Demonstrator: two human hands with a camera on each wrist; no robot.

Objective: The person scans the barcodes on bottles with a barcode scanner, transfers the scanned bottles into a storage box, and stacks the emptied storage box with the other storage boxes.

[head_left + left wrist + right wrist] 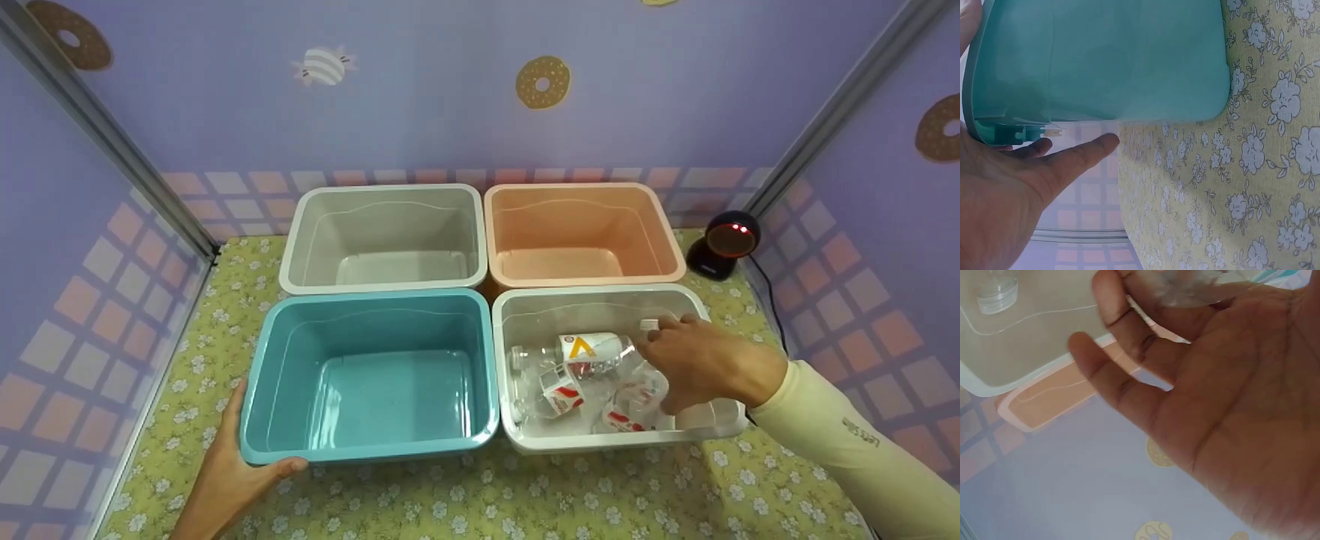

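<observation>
My left hand grips the near left corner of a teal plastic bin, thumb at the front rim. In the left wrist view its fingers extend under the rim beside the bin's wall. Inside a white bin on the right lie several clear plastic bottles with white and red labels. My right hand reaches down over them, fingers spread and slightly bent. In the right wrist view a piece of clear plastic overlaps the upper fingers; the thumb is hidden there.
Behind stand a grey-white bin and a peach bin, side by side. A black scanner with red lights and a cable stands at the back right. Purple walls enclose the flowered yellow tablecloth on three sides.
</observation>
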